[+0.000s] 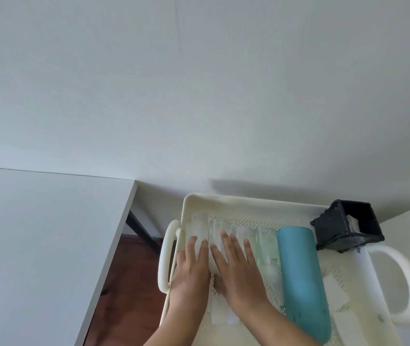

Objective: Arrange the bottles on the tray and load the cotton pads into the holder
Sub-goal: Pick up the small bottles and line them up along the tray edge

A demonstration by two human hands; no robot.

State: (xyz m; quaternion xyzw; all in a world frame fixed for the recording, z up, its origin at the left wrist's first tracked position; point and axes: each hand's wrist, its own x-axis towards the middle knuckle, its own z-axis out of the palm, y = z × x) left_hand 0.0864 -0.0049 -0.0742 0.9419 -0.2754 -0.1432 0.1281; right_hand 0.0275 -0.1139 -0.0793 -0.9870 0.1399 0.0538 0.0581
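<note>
Single view, head-worn wide-angle camera, facing forward and tilted only partly down, so the pale wall fills the upper half. Close range: the cream tray and both forearms crowd the lower right edge, cropped at the bottom. A grey tabletop occupies the lower left.

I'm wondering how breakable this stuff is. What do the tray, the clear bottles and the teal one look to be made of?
Tray: cream plastic by its look, matte, with moulded handles and a perforated floor.
Clear bottles: see-through and glossy, glass or clear plastic; I cannot tell which.
Teal bottle: opaque with a dull, even finish, perhaps coated metal or matte plastic.
</note>
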